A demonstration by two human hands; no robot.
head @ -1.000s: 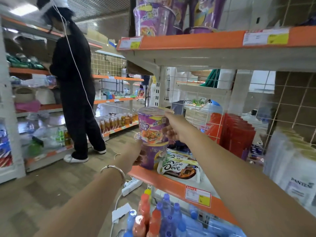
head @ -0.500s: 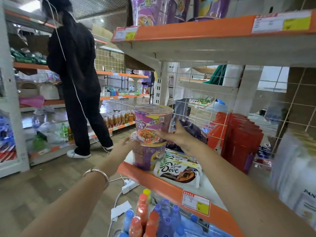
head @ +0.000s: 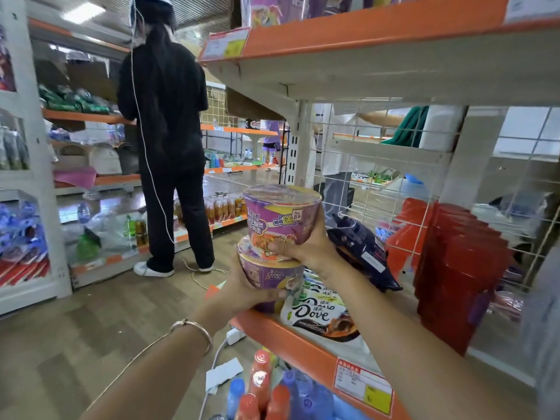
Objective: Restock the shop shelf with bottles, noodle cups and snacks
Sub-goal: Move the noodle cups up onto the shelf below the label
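Two purple noodle cups are stacked at the left end of the middle shelf (head: 306, 350). My right hand (head: 306, 247) grips the upper noodle cup (head: 280, 219) at its base and right side. My left hand (head: 242, 291) holds the lower noodle cup (head: 269, 272) from the left and underneath. The lower cup sits at the orange front edge, beside a white Dove snack bag (head: 318, 313). More purple noodle cups (head: 272, 10) stand on the top shelf (head: 378, 28). Bottles with orange and blue caps (head: 272, 395) fill the shelf below.
A person in black (head: 169, 140) stands in the aisle at the opposite shelving (head: 91, 183), with a white cord trailing to the floor. A dark snack bag (head: 363, 253) and red packs (head: 460, 268) lie further right on the middle shelf, backed by a wire grid (head: 378, 177). A power strip (head: 235, 336) lies on the floor.
Both hands have kept hold of the two stacked cups. My view has dropped and moved closer, so the stack looks larger and sits at the shelf's left edge.
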